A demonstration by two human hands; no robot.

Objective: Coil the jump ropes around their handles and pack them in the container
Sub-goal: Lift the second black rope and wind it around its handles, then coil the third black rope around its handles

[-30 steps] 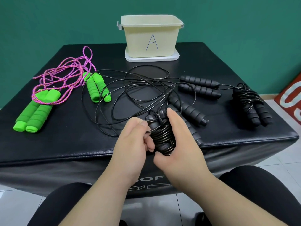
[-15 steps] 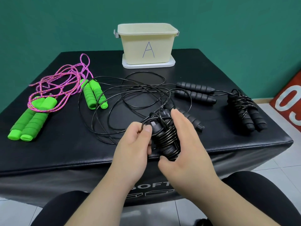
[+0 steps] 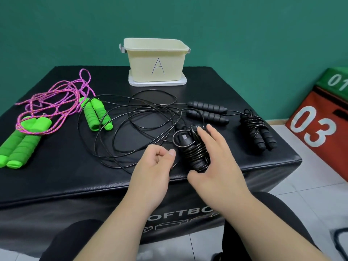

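Black padded box [image 3: 56,178] is topped by everything; cream container [image 3: 156,59] marked A is set at the far edge on a white lid [image 3: 181,82]; loose black cord [image 3: 131,117] is spread mid-box; pink ropes [image 3: 62,97] are laid left; wound black rope [image 3: 257,129] is laid right; half-wound black bundle [image 3: 194,151] is gripped by right hand [image 3: 220,162] near the front edge; left hand [image 3: 154,168] is curled just beside; pinching of cord cannot be told.

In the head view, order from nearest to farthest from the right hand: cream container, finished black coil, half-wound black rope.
1. Half-wound black rope, held in the right hand.
2. Finished black coil, to its right.
3. Cream container, at the far edge.
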